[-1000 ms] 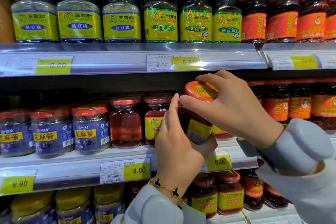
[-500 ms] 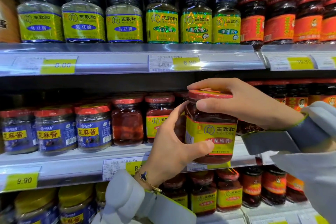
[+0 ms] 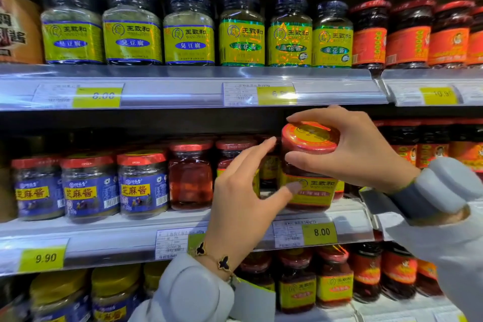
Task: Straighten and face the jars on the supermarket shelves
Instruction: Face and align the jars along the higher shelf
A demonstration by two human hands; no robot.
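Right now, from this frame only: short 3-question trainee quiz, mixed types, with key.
1. True or false: the right hand grips the red-lidded jar by its lid.
2. Multiple choice: which way does that jar's yellow label face? A) toward the camera B) toward the back of the shelf C) downward
3. Fill in: the yellow price tag on the shelf rail just below that jar reads ____.

Key
1. True; the fingers and thumb curl round the lid.
2. A; the left hand is beside the jar, thumb tip on the label.
3. 8.00
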